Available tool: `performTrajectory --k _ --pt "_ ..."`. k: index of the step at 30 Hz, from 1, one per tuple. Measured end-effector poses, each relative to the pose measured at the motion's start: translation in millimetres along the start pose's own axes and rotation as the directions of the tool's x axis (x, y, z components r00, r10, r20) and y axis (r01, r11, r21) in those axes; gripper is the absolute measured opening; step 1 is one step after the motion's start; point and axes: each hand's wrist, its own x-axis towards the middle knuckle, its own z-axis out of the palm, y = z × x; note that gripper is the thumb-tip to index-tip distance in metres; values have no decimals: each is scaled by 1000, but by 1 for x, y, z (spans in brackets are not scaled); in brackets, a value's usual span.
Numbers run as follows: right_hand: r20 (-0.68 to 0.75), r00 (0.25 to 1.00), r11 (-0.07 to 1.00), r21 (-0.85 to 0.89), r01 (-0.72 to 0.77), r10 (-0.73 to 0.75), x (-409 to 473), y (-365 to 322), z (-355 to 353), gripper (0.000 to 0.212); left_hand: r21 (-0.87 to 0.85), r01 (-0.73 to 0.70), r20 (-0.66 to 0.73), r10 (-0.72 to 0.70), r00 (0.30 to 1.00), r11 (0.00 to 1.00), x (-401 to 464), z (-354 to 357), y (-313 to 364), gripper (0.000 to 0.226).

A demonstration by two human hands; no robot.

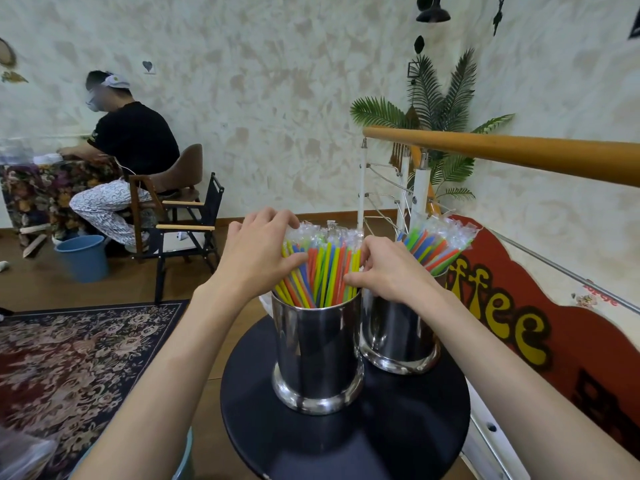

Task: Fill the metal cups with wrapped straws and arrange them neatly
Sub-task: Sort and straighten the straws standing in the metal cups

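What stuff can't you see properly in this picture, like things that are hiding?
Head view only:
- The far metal cup: the right hand and wrist cover its rim.
- The near metal cup: the straw bottoms sit hidden inside.
- The near straws: both hands, the left hand too, cover the bundle's sides.
- The red sign: the far cup's straws cover the word's start.
- The round table: the bottom edge cuts it off.
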Motion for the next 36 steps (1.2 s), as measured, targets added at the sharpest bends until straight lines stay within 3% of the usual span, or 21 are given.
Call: performTrajectory --k 4,9,14,18,22,28,36 --pt "20 1000 1000 -25 16 -15 -2 0 -4 29 -20 -37 4 37 999 999 1 1 1 52" --pt "-6 1000 998 -55 -15 14 -1 4 0 37 97 -121 -132 133 982 988 0 -1 8 56" --pt "-58 998 999 -21 -30 29 0 5 2 40 155 -191 -141 214 967 969 -1 -1 15 41" --pt "-84 996 1000 21 9 -7 3 5 3 32 42 -204 -58 206 977 978 -1 1 18 21" --pt "-57 998 996 88 27 -22 5 4 3 30 -52 -209 -77 205 976 977 -3 5 23 9" --pt "-13 996 976 198 90 -89 3 3 3 26 20 -159 -10 159 987 987 0 12 25 34" --pt "30 993 957 272 104 -116 4 3 1 19 -54 -109 -53 106 993 993 0 16 24 20"
